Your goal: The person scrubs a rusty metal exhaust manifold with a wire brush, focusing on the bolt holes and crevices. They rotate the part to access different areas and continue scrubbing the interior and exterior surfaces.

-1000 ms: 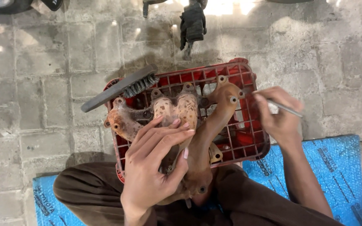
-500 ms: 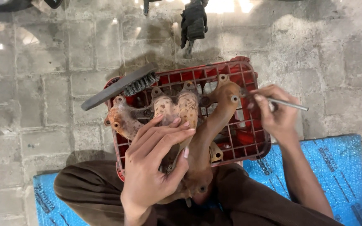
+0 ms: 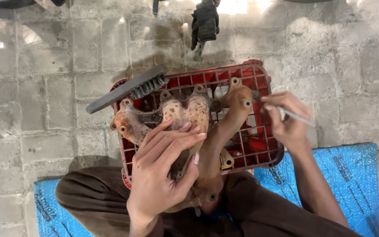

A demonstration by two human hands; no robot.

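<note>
Rusty exhaust manifold (image 3: 198, 131) lies across the red plastic crate (image 3: 259, 151) on the paved floor, lower end over my lap. My left hand (image 3: 163, 175) lies on its middle branches, fingers spread and curled, steadying it. My right hand (image 3: 286, 120) pinches a thin metal tool (image 3: 297, 116), tip at the right flange hole (image 3: 247, 103). Step looks like cleaning that port. Wire brush (image 3: 128, 90) rests on the crate's far-left corner.

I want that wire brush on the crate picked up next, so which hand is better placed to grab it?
Probably the left hand. It lies flat on the rusty manifold, holding nothing, on the brush's side. The right hand already grips a thin tool at the crate's far side.
</note>
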